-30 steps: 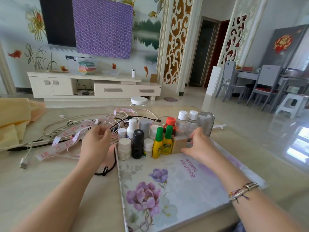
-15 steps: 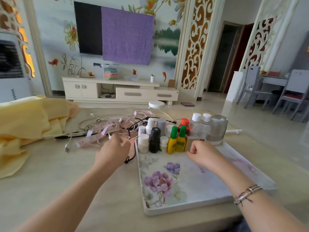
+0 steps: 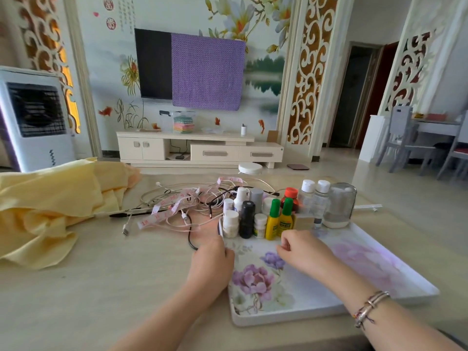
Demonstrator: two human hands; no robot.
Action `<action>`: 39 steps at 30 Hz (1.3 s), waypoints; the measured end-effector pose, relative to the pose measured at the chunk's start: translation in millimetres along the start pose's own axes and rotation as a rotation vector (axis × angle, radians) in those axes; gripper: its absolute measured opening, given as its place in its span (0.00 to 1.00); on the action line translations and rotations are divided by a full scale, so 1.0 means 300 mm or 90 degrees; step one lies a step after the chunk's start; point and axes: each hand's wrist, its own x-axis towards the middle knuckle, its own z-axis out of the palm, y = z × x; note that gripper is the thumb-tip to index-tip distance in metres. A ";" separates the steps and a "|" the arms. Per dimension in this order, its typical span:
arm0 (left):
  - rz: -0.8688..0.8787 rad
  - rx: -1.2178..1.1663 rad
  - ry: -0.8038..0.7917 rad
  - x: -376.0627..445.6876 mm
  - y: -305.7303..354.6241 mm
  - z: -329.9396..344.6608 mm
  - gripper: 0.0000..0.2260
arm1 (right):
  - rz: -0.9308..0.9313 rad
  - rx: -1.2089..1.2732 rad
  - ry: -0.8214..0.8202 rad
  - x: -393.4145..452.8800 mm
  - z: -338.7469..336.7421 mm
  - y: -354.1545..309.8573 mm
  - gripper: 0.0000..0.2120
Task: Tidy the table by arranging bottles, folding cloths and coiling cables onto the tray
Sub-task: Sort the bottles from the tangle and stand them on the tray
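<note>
A floral tray (image 3: 291, 317) lies in front of me on the beige table (image 3: 101, 287). Several small bottles (image 3: 276, 219) stand in rows at its far end, next to a clear jar (image 3: 339, 206). My left hand (image 3: 211, 259) sits against the tray's left rim, back upward and fingers hidden, with a black cable loop (image 3: 190, 239) running up to it. My right hand (image 3: 301, 249) hovers over the tray just in front of the bottles, its fingers curled with nothing seen in them. A tangle of white cables (image 3: 177, 198) and a pink measuring tape (image 3: 162, 210) lies left of the bottles. A crumpled yellow cloth (image 3: 50, 206) lies at the far left.
A black pen (image 3: 126, 214) lies between the cloth and the cables. The near half of the tray holds nothing. Beyond the table are a TV cabinet (image 3: 197, 148), a white stool (image 3: 250, 168) and, at the left, an air cooler (image 3: 33, 117).
Both hands have drawn back toward me from the bottle rows. The right hand's fingers, earlier reaching into the bottles, are now curled. The view has lifted and pulled back.
</note>
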 end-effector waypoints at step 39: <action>-0.052 -0.191 0.060 0.186 -0.325 -0.552 0.06 | -0.300 0.142 -0.002 0.374 0.183 -0.740 0.07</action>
